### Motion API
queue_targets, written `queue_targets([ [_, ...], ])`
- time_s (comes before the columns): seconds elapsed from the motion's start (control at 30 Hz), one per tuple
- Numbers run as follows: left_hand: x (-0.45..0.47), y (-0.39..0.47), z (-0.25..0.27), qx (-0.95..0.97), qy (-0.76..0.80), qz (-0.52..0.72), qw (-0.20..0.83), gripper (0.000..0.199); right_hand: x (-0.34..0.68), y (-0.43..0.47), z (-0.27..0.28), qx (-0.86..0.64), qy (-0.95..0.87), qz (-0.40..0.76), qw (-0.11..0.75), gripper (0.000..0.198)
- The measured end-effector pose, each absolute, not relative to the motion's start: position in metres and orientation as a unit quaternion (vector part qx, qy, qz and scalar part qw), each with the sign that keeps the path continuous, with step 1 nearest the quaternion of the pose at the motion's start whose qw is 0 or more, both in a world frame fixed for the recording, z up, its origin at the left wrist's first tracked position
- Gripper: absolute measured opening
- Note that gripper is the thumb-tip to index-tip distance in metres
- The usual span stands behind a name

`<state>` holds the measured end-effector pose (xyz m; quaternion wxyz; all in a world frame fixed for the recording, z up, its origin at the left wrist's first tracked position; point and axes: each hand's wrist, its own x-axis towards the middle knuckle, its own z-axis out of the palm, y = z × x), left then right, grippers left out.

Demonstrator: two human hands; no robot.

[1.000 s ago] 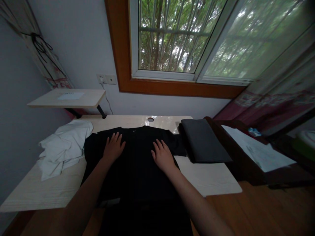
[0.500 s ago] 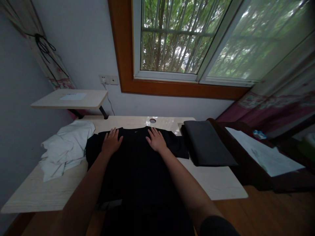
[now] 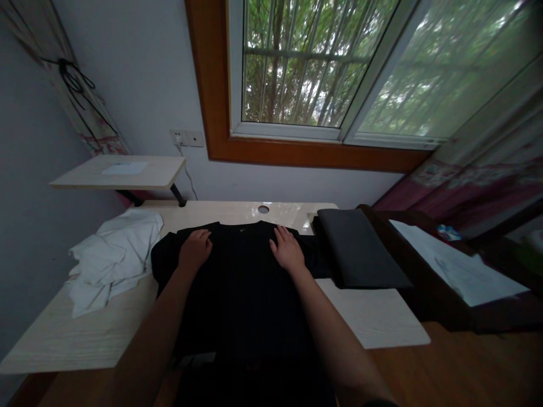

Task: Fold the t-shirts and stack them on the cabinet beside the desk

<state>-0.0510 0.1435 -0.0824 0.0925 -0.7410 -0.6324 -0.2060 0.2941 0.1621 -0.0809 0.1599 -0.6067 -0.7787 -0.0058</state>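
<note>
A black short-sleeved T-shirt [image 3: 241, 282] lies spread on the pale wooden desk [image 3: 377, 316], its neckline toward the wall. On the shirt's left shoulder area rests my left hand [image 3: 195, 249], its fingers curled in against the cloth and the thumb close to them. My right hand [image 3: 288, 249] lies on the other shoulder area with fingers stretched out flat and holds nothing. The shirt's lower part merges with dark clothing near me, so its hem is hard to make out.
A crumpled white cloth [image 3: 114, 254] lies at the left, below a small raised shelf [image 3: 156, 172] bearing a paper. At the right, a dark grey folder-like item [image 3: 360, 246] touches the shirt's sleeve. Beyond it, papers [image 3: 453, 265] lie on dark furniture.
The shirt has shifted slightly right and toward me. My right hand has moved right across it. My left hand's fingers, spread before, have curled in.
</note>
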Motion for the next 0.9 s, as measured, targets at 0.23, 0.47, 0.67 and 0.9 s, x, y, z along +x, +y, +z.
queue_targets([
  [0.23, -0.053, 0.126, -0.086, -0.753, -0.635, -0.152, 0.079, 0.048, 0.300, 0.150, -0.078, -0.601, -0.781, -0.020, 0.169, 0.054],
  [0.47, -0.052, 0.116, -0.088, -0.755, -0.639, -0.133, 0.068, 0.052, 0.298, 0.138, -0.079, -0.609, -0.774, -0.029, 0.172, 0.053],
  [0.67, -0.055, 0.111, -0.089, -0.759, -0.635, -0.127, 0.072, 0.052, 0.296, 0.133, -0.079, -0.618, -0.768, -0.020, 0.166, 0.053],
  [0.9, -0.059, 0.106, -0.088, -0.763, -0.631, -0.126, 0.067, 0.053, 0.292, 0.127, -0.076, -0.618, -0.768, -0.017, 0.166, 0.052],
])
